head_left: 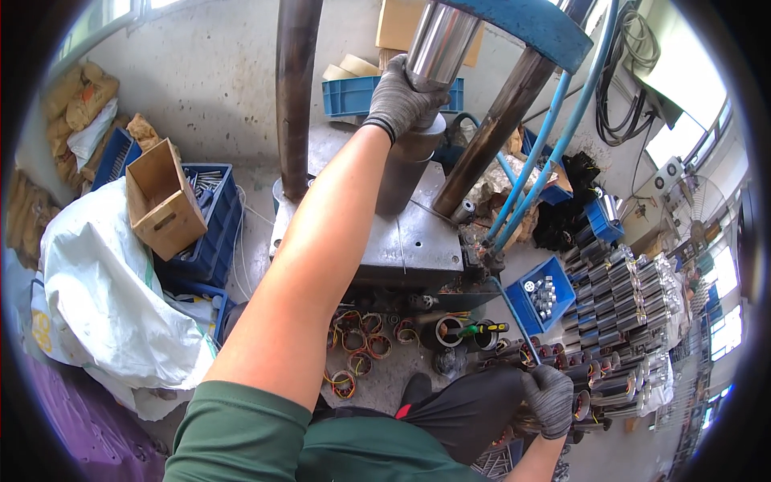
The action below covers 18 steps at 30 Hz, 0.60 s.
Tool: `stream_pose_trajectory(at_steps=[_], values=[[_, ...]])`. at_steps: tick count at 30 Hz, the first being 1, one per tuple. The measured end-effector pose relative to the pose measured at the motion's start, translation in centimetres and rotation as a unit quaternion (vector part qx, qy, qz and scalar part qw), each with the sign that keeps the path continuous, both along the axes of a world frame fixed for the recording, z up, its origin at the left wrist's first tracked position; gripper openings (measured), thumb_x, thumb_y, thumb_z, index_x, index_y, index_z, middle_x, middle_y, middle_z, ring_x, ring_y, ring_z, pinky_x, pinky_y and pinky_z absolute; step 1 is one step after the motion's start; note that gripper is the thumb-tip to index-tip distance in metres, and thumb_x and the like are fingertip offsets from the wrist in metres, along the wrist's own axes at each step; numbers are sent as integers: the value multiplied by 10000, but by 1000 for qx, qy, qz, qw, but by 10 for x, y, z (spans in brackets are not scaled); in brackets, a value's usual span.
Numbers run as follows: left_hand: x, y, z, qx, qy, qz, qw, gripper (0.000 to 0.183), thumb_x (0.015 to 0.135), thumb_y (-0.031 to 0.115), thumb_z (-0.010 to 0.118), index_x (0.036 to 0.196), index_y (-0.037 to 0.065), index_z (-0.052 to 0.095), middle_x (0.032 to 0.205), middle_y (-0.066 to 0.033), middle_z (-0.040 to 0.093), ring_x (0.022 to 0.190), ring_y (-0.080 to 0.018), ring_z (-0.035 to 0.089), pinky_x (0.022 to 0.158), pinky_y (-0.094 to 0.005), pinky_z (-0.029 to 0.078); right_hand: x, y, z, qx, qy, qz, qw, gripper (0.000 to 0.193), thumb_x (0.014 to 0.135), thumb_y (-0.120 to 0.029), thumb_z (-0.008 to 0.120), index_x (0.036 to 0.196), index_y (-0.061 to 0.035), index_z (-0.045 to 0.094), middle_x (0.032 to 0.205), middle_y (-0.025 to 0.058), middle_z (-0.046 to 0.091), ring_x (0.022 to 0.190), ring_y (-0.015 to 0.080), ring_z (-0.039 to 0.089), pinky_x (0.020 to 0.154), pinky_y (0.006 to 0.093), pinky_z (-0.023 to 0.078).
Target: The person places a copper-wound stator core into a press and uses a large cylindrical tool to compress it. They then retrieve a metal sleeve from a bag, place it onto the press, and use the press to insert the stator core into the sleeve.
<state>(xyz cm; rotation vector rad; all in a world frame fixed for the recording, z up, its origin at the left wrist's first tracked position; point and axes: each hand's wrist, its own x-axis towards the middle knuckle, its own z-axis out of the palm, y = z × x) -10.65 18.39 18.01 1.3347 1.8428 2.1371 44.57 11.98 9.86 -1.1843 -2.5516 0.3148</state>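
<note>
My left hand (401, 98), in a grey knit glove, reaches up into a press. Its fingers curl just under the shiny steel ram (442, 50), above a dark grey cylinder (404, 173) standing on the press bed (389, 245). What those fingers grip is hidden by the glove. My right hand (550, 400), gloved alike, is low on the right beside my knee. It is closed around the end of a thin lever (516, 317) that slants down from the press.
Steel posts (295, 96) flank the ram below a blue crosshead (534, 28). Wire-wound rings (353, 341) lie on the floor. A blue bin (540, 296) of small metal parts and stacked metal cylinders (618, 313) stand right. A wooden box (166, 201) and white sack (104, 281) are left.
</note>
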Motion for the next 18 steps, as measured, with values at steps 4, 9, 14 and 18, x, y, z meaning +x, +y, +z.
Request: stream_pose_trajectory(at_steps=[4, 9, 14, 18], values=[[-7, 7, -5, 1, 6, 18, 1000, 1073, 571, 289, 1018, 1397, -12, 402, 1285, -170, 647, 1197, -254, 623, 1085, -356, 482, 3, 3, 2, -29, -5, 7, 1000, 202, 836, -172, 736, 848, 25, 695, 739, 207, 650, 673, 363, 652, 646, 418, 514], [-3, 9, -7, 5, 22, 79, 997, 955, 544, 381, 1015, 1278, -9, 544, 1155, -192, 715, 1081, -301, 695, 993, -376, 542, 16, 28, 2, -97, 25, 31, 994, 271, 838, -175, 743, 1033, 13, 738, 893, 198, 719, 803, 354, 716, 741, 403, 568], [-5, 5, -9, 17, 40, 92, 995, 933, 541, 382, 1014, 1256, -6, 558, 1128, -191, 721, 1056, -307, 703, 980, -382, 548, -54, 84, 65, 118, 130, 70, 982, 278, 892, -90, 707, 1149, 15, 690, 998, 179, 726, 817, 248, 708, 740, 370, 563], [-5, 3, -8, 5, 36, 93, 995, 914, 537, 372, 1012, 1243, -8, 573, 1126, -193, 725, 1045, -305, 708, 971, -383, 552, -105, 148, 107, 226, 165, 47, 959, 422, 962, -137, 689, 1346, 5, 588, 1104, 160, 703, 846, 188, 666, 748, 378, 556]])
